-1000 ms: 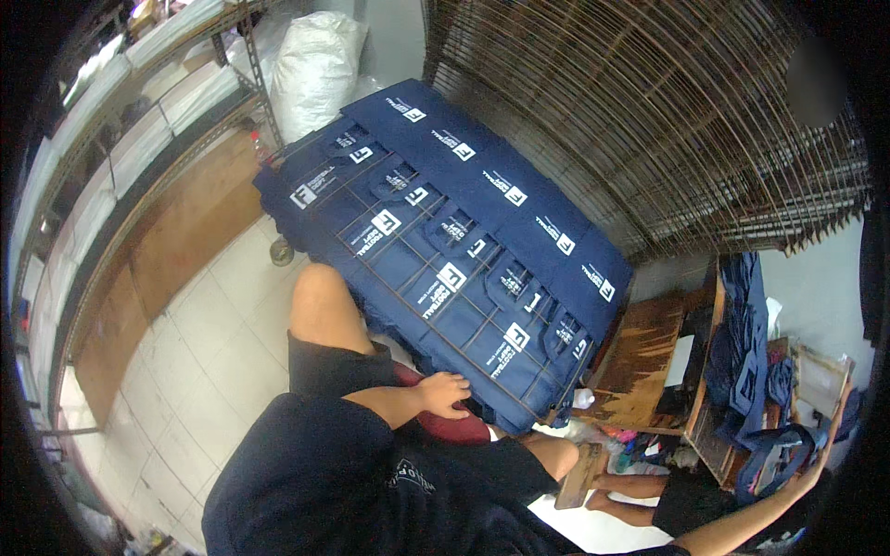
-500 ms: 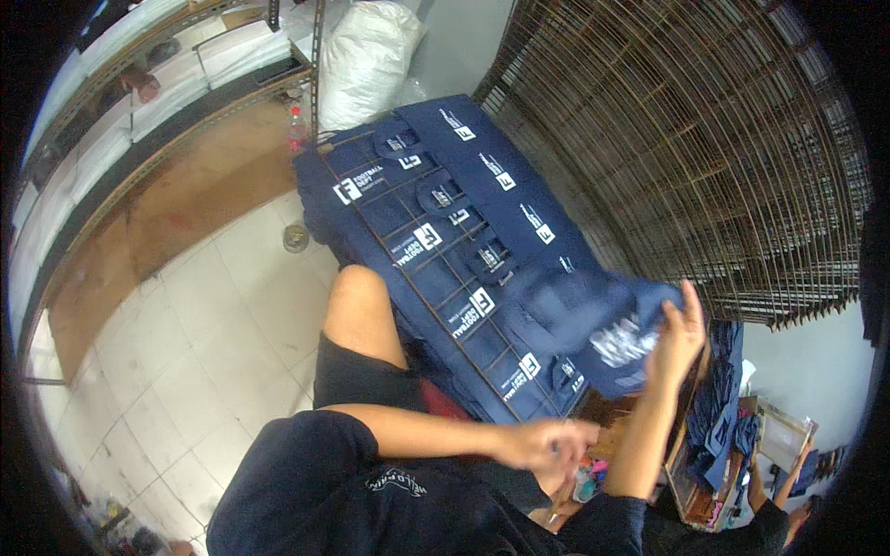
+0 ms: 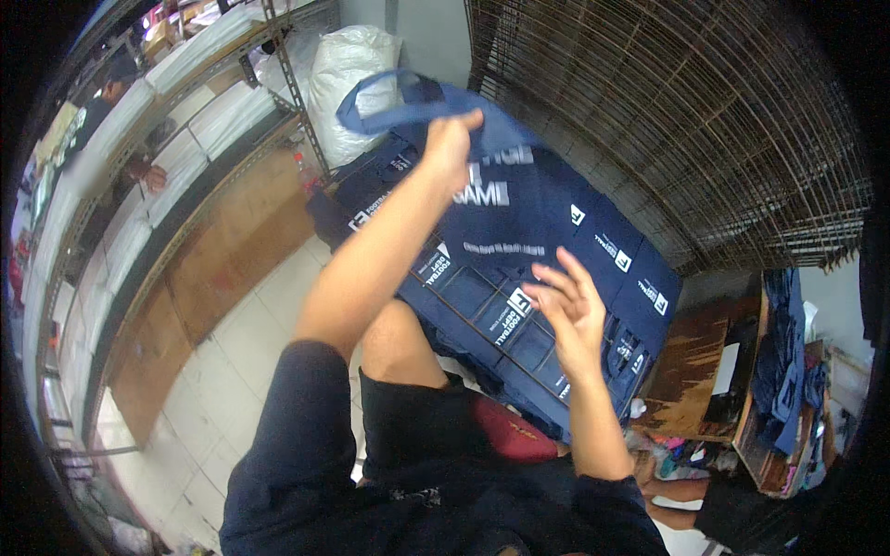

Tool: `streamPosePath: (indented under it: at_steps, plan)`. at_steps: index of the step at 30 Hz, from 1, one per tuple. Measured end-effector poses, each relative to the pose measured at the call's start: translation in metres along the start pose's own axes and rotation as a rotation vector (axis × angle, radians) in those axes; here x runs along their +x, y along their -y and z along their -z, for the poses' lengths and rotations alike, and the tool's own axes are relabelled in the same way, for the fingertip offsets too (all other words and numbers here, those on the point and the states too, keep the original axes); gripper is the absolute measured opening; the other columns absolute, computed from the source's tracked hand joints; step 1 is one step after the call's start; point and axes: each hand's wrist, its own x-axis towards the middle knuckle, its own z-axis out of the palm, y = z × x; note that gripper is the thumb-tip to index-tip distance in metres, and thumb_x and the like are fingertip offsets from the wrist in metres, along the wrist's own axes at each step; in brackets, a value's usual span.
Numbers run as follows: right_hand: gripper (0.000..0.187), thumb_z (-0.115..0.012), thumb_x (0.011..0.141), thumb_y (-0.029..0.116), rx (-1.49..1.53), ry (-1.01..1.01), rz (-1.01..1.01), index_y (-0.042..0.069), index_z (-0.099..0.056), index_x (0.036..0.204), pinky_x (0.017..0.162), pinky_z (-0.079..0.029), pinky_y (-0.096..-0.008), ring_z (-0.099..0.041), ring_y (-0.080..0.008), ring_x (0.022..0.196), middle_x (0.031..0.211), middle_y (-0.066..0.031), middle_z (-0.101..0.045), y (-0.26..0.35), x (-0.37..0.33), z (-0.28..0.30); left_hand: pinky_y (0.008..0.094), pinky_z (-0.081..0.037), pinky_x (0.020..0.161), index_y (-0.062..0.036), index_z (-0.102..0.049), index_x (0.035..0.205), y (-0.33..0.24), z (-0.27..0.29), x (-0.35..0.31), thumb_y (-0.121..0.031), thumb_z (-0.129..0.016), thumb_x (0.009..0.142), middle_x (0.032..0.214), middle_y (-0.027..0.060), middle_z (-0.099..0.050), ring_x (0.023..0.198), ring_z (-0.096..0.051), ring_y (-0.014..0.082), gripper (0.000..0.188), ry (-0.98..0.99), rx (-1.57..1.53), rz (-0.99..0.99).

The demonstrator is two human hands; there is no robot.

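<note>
My left hand (image 3: 451, 141) is raised and shut on the top of a navy tote bag (image 3: 519, 218) with white print, whose handle loop (image 3: 385, 93) arches above my fingers. The bag hangs spread out in front of me. My right hand (image 3: 572, 310) is below it with fingers spread, at the bag's lower edge and gripping nothing. Under both hands lies a wire frame covered with rows of navy printed bags (image 3: 482, 310). My bare knee (image 3: 394, 338) is just beneath.
A tall stack of wire mesh racks (image 3: 667, 120) fills the upper right. A white sack (image 3: 352, 65) and shelves of white stacks (image 3: 185, 120) stand at the left, with another person (image 3: 107, 88) there. A wooden table (image 3: 686, 371) and blue cloths (image 3: 788, 352) are at the right.
The navy bag has gone from my right hand at the right up into my raised left hand. My right hand has let go and spread open below it.
</note>
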Motion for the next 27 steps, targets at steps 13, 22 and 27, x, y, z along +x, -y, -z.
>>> streamPosePath:
  at_steps: [13, 22, 27]
  plan:
    - [0.033, -0.064, 0.084, 0.006, -0.281, -0.512, -0.482, 0.0, -0.054, 0.115, 0.073, -0.049, -0.0266, -0.063, -0.0169, 0.08, 0.092, -0.0112, -0.063, -0.12, -0.172, 0.187, 0.0471, -0.036, 0.094, -0.0108, -0.055, 0.09, -0.03, 0.14, 0.065, -0.014, -0.058, 0.068, 0.098, 0.0048, -0.055, 0.099, -0.052, 0.0229, 0.022, -0.331, -0.017, -0.318]
    - [0.039, -0.065, 0.082, 0.005, -0.496, -0.394, -0.501, -0.003, -0.052, 0.118, 0.077, -0.049, -0.0298, -0.06, -0.0167, 0.087, 0.09, -0.012, -0.063, -0.145, -0.191, 0.193, 0.0438, -0.049, 0.079, 0.0001, -0.05, 0.103, 0.096, 0.297, 0.079, -0.003, -0.057, 0.071, 0.104, 0.0128, -0.051, 0.094, -0.052, 0.0277, 0.033, -0.769, 0.214, 0.023]
    - [0.039, -0.064, 0.082, 0.007, -0.485, -0.366, -0.514, -0.002, -0.052, 0.118, 0.076, -0.048, -0.029, -0.06, -0.0161, 0.085, 0.091, -0.0127, -0.063, -0.149, -0.196, 0.19, 0.0375, -0.052, 0.068, 0.0031, -0.047, 0.107, 0.108, 0.323, 0.086, 0.0, -0.059, 0.071, 0.102, 0.0142, -0.052, 0.084, -0.056, 0.0256, 0.038, -0.763, 0.464, 0.049]
